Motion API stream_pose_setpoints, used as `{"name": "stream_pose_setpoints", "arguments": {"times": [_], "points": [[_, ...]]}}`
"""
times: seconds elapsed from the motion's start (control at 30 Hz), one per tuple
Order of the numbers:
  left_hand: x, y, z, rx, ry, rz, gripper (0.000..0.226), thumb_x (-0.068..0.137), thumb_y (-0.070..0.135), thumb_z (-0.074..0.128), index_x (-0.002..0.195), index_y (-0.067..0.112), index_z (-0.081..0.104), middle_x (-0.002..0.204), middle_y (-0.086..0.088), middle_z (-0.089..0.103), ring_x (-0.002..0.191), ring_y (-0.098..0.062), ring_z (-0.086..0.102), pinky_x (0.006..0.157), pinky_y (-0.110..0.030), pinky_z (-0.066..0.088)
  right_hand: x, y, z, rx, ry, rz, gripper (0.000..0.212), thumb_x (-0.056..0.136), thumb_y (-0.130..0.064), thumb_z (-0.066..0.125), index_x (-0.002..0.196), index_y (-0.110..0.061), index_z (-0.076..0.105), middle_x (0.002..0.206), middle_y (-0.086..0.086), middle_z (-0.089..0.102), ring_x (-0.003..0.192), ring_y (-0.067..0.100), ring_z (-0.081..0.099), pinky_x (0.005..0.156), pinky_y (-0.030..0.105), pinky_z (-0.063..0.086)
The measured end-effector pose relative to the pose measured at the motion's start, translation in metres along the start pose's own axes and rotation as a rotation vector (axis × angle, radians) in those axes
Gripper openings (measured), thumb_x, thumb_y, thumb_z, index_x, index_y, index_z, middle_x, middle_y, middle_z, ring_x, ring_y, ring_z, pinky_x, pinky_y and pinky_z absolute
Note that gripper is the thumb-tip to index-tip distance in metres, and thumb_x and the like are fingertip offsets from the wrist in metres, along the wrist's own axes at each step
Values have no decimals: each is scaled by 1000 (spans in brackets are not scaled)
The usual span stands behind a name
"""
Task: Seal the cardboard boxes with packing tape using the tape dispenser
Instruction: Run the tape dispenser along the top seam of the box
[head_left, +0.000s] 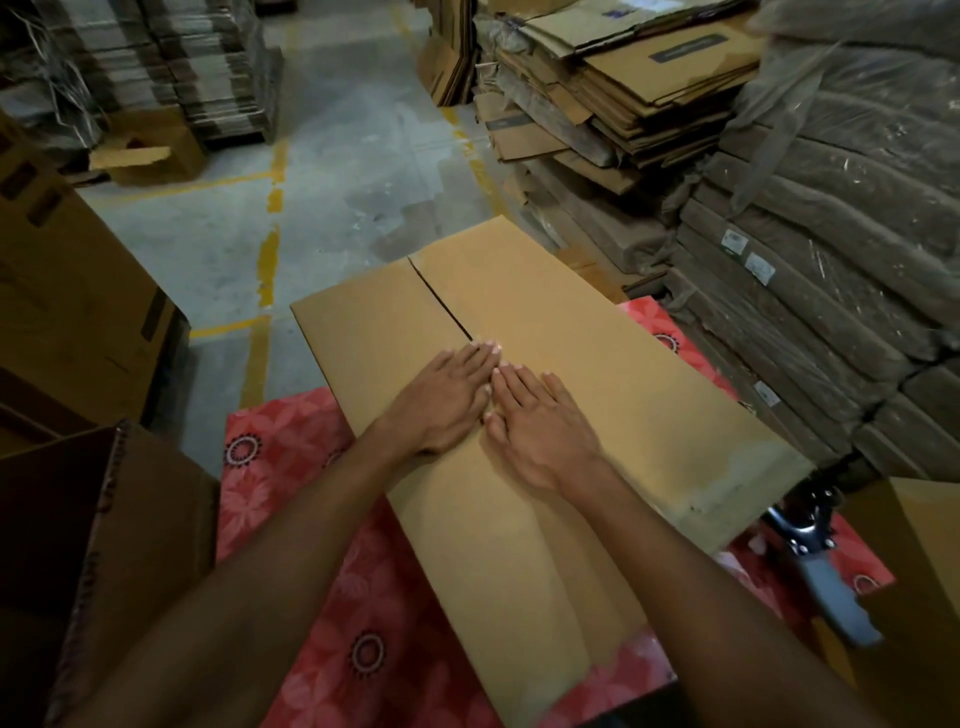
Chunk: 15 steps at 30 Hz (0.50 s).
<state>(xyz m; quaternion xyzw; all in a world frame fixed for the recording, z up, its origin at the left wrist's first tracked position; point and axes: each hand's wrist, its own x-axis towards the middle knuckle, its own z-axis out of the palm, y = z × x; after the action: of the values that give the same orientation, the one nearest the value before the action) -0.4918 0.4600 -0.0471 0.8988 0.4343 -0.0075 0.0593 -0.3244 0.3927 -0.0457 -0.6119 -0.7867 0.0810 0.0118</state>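
Seam (441, 301) of the cardboard box (597, 338), on the red cloth (291, 467), lies under my left hand (447, 400) and right hand (540, 421), both pressed flat, fingers straight. The tape dispenser (810, 540) lies untouched at right. Advice: keep both halves flush before taping.

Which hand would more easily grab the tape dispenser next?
Right, probably. The dispenser lies beside the box on its right, nearer the right hand. Both hands rest flat on the box top, so the left hand could hold the flaps down.
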Motion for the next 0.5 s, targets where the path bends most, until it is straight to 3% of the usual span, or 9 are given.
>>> {"name": "stream_pose_setpoints", "arguments": {"times": [0.07,0.2,0.37,0.5], "points": [[-2,4,0,7,14,-35,57,110,34,18,163,17,5,170,1,2,156,-12,-1,125,-34,3,-2,0,1,-2,5,-5,64,105,-44,13,161,-14,11,170,1,9,156,14,3,126,40,-2],[-3,5,-2,14,-6,-56,58,110,39,16,163,20,4,170,4,2,156,-10,0,126,-35,4,-38,6,0,-11,-1,1,85,88,-51,-11,161,-13,12,170,2,11,156,15,6,126,41,3],[-5,20,-5,14,-23,-127,58,109,39,15,163,20,1,170,4,-1,156,-12,-1,125,-38,2,-95,16,4,39,25,11,84,90,-52,-8,161,-13,13,169,2,12,156,15,7,127,41,4],[-26,66,6,23,-49,26,64,105,43,9,163,17,0,170,2,-3,156,-10,-4,127,-37,2,-94,16,6,25,7,18,87,86,-53,-12,161,-14,10,170,1,7,156,13,1,127,40,-1]]}}
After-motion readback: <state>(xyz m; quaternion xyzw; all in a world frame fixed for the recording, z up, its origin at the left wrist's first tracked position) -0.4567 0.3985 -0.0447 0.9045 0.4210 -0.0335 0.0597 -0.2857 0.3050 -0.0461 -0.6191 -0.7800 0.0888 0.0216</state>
